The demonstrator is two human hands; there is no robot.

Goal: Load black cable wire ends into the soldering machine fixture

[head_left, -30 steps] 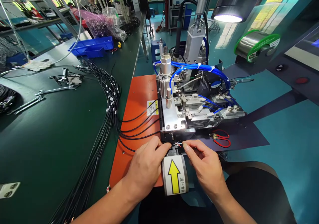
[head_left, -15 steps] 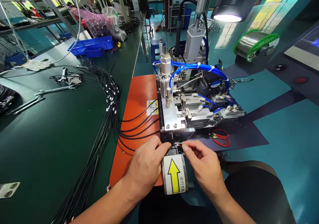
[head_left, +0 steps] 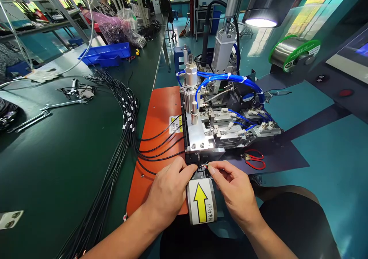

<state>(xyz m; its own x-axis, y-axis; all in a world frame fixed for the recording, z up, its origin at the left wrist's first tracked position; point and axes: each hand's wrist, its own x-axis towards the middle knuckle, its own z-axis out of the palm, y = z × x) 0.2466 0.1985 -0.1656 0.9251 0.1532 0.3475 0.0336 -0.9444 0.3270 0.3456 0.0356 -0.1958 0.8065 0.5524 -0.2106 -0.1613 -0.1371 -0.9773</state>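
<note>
Right hand [head_left: 234, 182]: thumb and index pinched together on the tips of a small fan of thin coloured wires [head_left: 204, 165]. The wires sit in the short gap between the two hands' fingertips, right at the right ones. Strand count too small to read.

Left hand [head_left: 169, 184]: thumb tip down at the near edge of the small black fixture block [head_left: 199, 174], just beside the wires; other fingers curled under. Can't tell whether they clamp anything, the grip is hidden.

Just below both sets of fingertips: silver metal drum [head_left: 215, 205] with a white label, yellow arrow pointing up. Just beyond them: silver pneumatic machine [head_left: 197, 134] with thick blue air tubes [head_left: 230, 76] arching over it. Left of the left fingers, running beneath that hand: flat orange-red plate [head_left: 162, 101], several thin black cables [head_left: 161, 139] crossing it side by side into the machine. Farther left, well apart: thick bundle of black cables [head_left: 113, 163] with white tags, on the dark green bench [head_left: 69, 155].

Right of the right fingers, near: red-handled cutters [head_left: 254, 160] lying flat. Up and right, well apart: solder spool with green rims [head_left: 291, 51], and a lit black lamp [head_left: 260, 7].
</note>
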